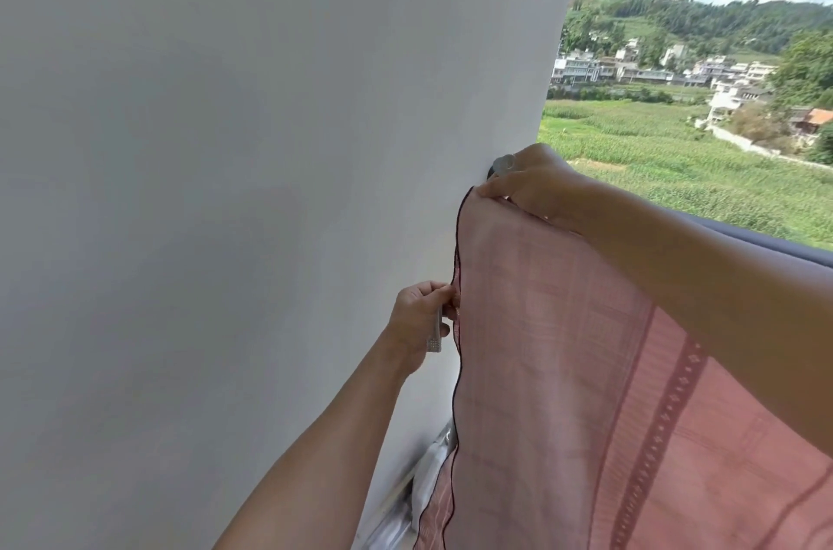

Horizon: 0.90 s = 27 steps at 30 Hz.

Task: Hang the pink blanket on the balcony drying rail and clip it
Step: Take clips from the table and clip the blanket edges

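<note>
The pink blanket (563, 346) hangs over the drying rail beside the white wall, its dark-stitched left edge running downward. The rail's shiny end (502, 164) shows just above the blanket's top corner; the rest of the rail is hidden under cloth and my arm. My right hand (532, 184) presses on the blanket's top corner at the rail, fingers closed on the fabric. My left hand (421, 319) pinches the blanket's left edge lower down and also holds a clear plastic clip (435, 335) against its palm.
A white wall (225, 189) fills the left and sits close to both hands. A dark grey cloth (766, 240) lies along the rail to the right. A shiny metal railing part (419, 486) shows at the bottom. Fields and houses lie beyond.
</note>
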Motion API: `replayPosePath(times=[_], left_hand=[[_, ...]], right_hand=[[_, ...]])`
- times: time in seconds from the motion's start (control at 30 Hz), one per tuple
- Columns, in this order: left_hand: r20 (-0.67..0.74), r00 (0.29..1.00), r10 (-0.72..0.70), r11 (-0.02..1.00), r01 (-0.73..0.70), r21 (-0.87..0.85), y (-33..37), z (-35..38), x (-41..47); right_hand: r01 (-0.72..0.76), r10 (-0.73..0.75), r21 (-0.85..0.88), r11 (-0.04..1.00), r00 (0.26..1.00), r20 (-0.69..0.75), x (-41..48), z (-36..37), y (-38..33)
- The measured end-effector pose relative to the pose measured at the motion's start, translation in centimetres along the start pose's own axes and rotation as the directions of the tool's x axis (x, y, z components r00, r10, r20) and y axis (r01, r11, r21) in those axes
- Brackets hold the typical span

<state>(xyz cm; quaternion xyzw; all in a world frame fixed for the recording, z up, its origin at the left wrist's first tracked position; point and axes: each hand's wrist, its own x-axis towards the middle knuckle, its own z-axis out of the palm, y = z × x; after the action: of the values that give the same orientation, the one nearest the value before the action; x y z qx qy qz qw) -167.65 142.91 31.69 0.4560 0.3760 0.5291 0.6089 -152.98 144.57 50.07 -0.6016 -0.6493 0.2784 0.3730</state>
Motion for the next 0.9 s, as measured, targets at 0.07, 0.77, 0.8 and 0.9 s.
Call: replayPosePath(times=[0.07, 0.77, 0.8, 0.9], left_hand=[[-0.015, 1.0, 0.001, 1.0, -0.001, -0.001, -0.4, 0.2, -0.2], [0.002, 0.999, -0.045, 0.998, 0.045, 0.046, -0.6, -1.8, 0.5], [-0.007, 0.999, -0.044, 0.998, 0.045, 0.054, -0.8, -1.7, 0.8], [-0.001, 1.0, -0.03, 0.995, 0.03, 0.093, -1.3, -1.7, 1.3]], right_hand=[[0.041, -0.042, -0.073, 0.996, 0.999, -0.012, 0.0, 0.2, -0.2], [0.114, -0.118, -0.098, 0.989, 0.992, -0.034, -0.1, 0.9, -1.8], [0.13, -0.138, -0.144, 0.981, 0.989, -0.051, -0.3, 0.9, -1.7], [0.141, -0.169, -0.255, 0.957, 0.982, -0.09, -0.1, 1.3, -1.3]])
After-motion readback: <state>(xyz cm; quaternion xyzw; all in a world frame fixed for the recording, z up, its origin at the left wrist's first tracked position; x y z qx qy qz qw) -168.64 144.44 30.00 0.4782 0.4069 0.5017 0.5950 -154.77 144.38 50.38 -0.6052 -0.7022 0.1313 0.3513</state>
